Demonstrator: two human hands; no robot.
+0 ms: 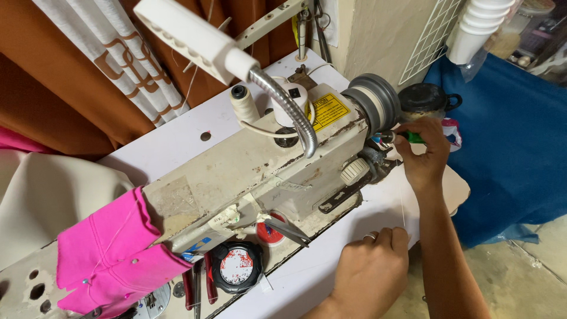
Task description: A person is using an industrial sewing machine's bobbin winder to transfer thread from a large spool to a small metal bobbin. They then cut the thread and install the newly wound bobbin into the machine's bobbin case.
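A person's left hand [371, 269] is resting on the white sewing table [331, 260], nearest the camera and just in front of the sewing machine [266, 168], its fingers curled shut and pinching the lower end of a thin white thread [403, 204]. The thread is running almost straight up from that hand, its long axis pointing away from the viewer toward the machine's handwheel end. There the right hand [422, 150] is closing its fingertips on a small green-handled tool [413, 137], whose shaft is lying roughly level and pointing left at the machine's side, just below the grey handwheel [372, 100]. The machine body is stretching diagonally, from lower left to upper right. At its needle end, left of the hands, a black-and-red tape measure [237, 267] is lying on the table beside red-handled pliers [201, 286], with pink fabric [112, 257] draped alongside. Above the machine, a gooseneck lamp [195, 38] is arching over a white thread cone [244, 103]. Beyond it, orange curtains [59, 112] are hanging, and blue cloth [508, 136] is covering the area behind the handwheel.
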